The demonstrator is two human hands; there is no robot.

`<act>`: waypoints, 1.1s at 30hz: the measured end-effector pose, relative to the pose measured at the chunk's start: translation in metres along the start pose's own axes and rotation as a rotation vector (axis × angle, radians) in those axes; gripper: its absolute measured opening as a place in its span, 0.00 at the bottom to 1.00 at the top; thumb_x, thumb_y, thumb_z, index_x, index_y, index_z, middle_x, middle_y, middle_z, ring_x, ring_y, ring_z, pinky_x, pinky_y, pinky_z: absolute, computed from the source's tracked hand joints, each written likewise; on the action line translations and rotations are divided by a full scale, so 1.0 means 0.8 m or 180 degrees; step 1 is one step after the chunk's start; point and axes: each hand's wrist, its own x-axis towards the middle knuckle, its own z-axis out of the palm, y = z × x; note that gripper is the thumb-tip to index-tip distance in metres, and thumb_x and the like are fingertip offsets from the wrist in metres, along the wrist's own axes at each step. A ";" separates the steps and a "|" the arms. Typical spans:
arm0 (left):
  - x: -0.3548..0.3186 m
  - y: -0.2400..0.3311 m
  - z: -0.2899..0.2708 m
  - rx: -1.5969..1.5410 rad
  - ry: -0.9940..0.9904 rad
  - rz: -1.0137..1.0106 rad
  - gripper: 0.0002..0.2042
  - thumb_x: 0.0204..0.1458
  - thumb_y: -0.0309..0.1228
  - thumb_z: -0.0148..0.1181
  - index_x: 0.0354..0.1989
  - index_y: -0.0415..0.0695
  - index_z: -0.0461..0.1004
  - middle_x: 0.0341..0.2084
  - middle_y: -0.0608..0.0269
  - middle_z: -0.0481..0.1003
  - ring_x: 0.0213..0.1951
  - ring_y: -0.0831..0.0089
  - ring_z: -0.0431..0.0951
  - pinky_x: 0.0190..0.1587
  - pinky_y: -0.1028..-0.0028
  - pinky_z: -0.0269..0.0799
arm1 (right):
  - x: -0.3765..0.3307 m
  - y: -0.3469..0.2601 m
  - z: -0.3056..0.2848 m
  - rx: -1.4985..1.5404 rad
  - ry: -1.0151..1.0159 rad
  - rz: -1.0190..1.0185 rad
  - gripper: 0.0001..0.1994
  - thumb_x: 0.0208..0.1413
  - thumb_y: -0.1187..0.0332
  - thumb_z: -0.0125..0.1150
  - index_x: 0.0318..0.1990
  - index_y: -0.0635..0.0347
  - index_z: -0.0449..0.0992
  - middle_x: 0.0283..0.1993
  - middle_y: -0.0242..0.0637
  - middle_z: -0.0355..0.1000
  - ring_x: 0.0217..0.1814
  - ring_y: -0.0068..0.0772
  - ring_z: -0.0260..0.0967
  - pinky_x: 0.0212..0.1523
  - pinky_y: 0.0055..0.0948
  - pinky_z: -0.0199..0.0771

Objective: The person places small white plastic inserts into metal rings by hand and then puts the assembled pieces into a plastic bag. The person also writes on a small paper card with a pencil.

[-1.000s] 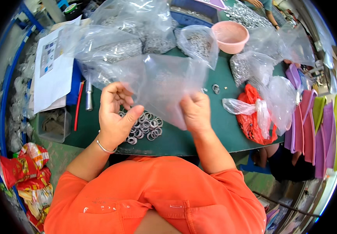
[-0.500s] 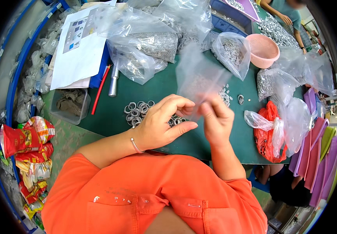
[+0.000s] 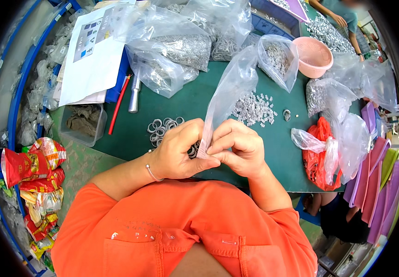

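A clear plastic bag stands up between my hands, its lower edge pinched in my fingers. My left hand closes on that edge with thumb and fingers. From the other side my right hand grips the same edge, thumb and forefinger pressed together. Grey metal rings lie in a pile beside my left hand and partly behind it. Beyond my right hand a heap of small silvery metal pieces spreads on the green table. To the right of the heap sits a small ring-like metal part.
Bags of metal parts crowd the table's back. A pink bowl and a red plastic bag stand right. Left are a red pencil, a metal-handled tool and a clear tub. Another person's hand shows far right.
The plastic bag has swung left and upright, uncovering the heap of small pieces. My right hand has come left and down to meet my left hand at the bag's edge.
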 end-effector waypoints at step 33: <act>-0.026 0.017 -0.032 0.0445 0.1222 0.0402 0.17 0.43 0.15 0.61 0.14 0.46 0.58 0.15 0.61 0.71 0.15 0.69 0.70 0.16 0.74 0.62 | 0.050 0.000 -0.034 -0.1313 0.0697 0.0135 0.17 0.49 0.76 0.68 0.46 0.66 0.70 0.30 0.33 0.70 0.28 0.23 0.68 0.30 0.21 0.70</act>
